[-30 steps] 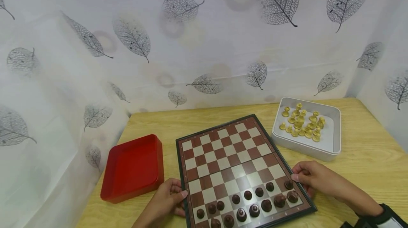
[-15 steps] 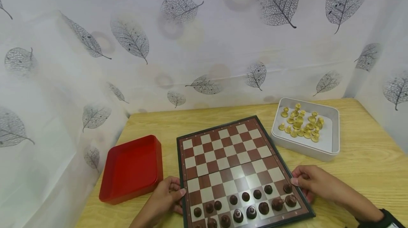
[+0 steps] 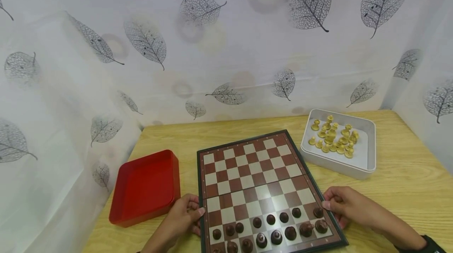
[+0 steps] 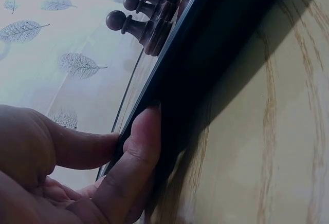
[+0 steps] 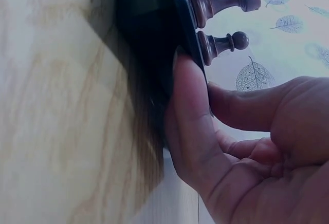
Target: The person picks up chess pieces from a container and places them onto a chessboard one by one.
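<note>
A brown-and-cream chessboard (image 3: 247, 180) with a dark rim lies at a slant, between both hands. My left hand (image 3: 181, 215) grips its left edge, thumb on top and fingers beneath, as the left wrist view shows. On the opposite edge my right hand (image 3: 350, 207) pinches the rim the same way. Dark brown chess pieces stand upright in two rows at the near end, among them a pawn (image 3: 270, 219) and a king-like piece (image 3: 277, 237). In the right wrist view a rook (image 5: 226, 0) and a pawn (image 5: 221, 47) stand close to the gripped rim.
An empty-looking red tray (image 3: 116, 202) sits left of the board. At the back right, a white box (image 3: 368, 154) holds several yellow chess pieces (image 3: 330, 138). All stand on a wood-grain table (image 3: 407, 166), before a leaf-patterned curtain (image 3: 240, 48).
The chessboard has turned slightly clockwise in the head view, its near right corner shifting down and left. My left hand has moved slightly up, my right slightly down, both still gripping the edges.
</note>
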A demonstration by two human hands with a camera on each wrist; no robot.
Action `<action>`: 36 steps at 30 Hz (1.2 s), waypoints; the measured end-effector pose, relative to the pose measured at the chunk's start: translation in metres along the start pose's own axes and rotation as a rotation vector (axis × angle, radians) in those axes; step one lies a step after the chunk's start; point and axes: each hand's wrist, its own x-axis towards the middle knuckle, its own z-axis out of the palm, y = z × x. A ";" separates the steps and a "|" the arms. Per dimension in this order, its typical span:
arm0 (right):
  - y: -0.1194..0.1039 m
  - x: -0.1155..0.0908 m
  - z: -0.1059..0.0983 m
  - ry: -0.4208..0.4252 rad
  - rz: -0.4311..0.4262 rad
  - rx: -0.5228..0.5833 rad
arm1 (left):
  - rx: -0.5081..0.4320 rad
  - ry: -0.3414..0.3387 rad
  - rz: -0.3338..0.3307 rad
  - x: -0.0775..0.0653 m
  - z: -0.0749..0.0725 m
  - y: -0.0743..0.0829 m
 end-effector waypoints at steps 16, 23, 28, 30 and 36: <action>-0.001 -0.005 0.007 -0.007 0.016 0.011 | 0.033 0.012 0.032 -0.001 0.000 0.005; 0.000 -0.006 0.007 -0.021 0.019 0.019 | 0.044 0.015 0.020 -0.001 -0.001 0.006; -0.001 -0.007 0.008 -0.020 0.032 0.034 | 0.050 0.003 0.023 0.000 -0.002 0.006; -0.001 -0.007 0.009 -0.027 0.034 0.046 | 0.052 -0.001 0.030 0.000 -0.003 0.006; -0.002 -0.009 0.011 -0.041 0.018 0.060 | 0.060 -0.008 0.050 0.000 -0.004 0.006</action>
